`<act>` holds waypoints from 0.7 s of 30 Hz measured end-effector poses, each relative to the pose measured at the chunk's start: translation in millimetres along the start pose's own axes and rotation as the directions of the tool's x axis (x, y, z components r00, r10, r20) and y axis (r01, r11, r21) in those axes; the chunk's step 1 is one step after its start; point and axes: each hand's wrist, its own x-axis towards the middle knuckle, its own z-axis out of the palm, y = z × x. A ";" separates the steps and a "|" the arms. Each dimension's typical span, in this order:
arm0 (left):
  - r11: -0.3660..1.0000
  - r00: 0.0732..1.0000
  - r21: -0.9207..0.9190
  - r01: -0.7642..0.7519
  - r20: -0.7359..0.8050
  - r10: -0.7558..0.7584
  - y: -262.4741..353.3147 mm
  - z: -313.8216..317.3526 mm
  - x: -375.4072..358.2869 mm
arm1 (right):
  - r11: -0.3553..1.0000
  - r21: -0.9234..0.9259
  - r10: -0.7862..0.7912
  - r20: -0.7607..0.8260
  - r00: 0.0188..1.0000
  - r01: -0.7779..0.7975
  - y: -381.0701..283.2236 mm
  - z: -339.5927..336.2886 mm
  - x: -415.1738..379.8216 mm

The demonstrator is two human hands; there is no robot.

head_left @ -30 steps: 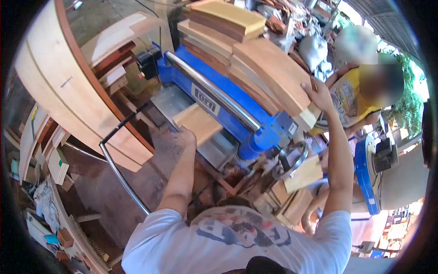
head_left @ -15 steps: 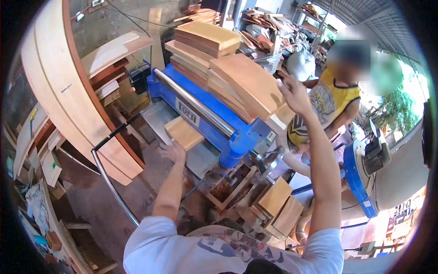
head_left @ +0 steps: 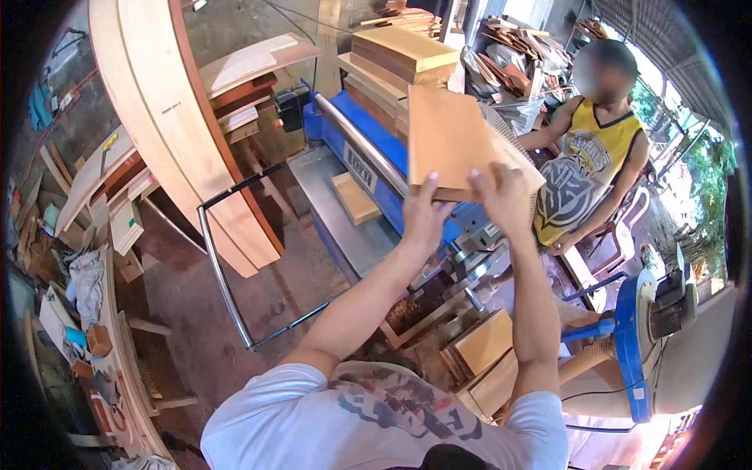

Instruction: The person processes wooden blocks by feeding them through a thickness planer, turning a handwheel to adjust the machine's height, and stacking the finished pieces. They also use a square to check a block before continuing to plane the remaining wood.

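A flat wooden board [head_left: 450, 133] is held up above the blue thickness planer [head_left: 342, 149], tilted with its broad face toward me. My left hand [head_left: 425, 218] is closed on its near left edge, thumb on top. Along the near right edge my right hand [head_left: 504, 196] grips it as well, fingers partly hidden beneath. Another wooden block [head_left: 356, 197] lies on the planer's metal bed [head_left: 323, 176], against the machine's opening. More boards [head_left: 403, 53] are stacked on top of the planer, behind the held one.
A person in a yellow jersey [head_left: 593, 149] stands beyond the planer on the right. Long curved panels [head_left: 168, 117] lean at the left beside a metal frame [head_left: 223, 270]. Cut boards [head_left: 483, 345] sit below my right arm, near a blue blower [head_left: 633, 345] with hoses.
My left hand has left the block on the planer bed and moved up right to the board. Both hands now hold that board, raised off the stack. The block sits farther into the planer.
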 end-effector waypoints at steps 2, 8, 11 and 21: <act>0.992 0.992 -0.093 -0.085 -0.102 0.075 4.3 -3.2 9.9 | 0.990 0.137 -0.021 0.018 1.000 0.019 -13.2 -2.4 -24.4; 0.996 0.986 0.004 -0.085 -0.141 0.085 36.4 -31.5 11.6 | 0.818 0.571 -0.174 0.137 0.975 0.066 -55.7 -5.4 -71.3; 0.990 0.979 0.109 -0.093 -0.173 0.111 94.9 -48.5 -31.1 | 0.811 0.581 -0.209 0.185 0.960 0.064 -56.8 -18.8 -97.2; 0.927 0.853 0.353 -0.125 -0.440 0.282 238.8 -237.1 -167.6 | 0.630 0.632 0.420 0.210 0.883 -0.451 -18.2 30.4 -239.8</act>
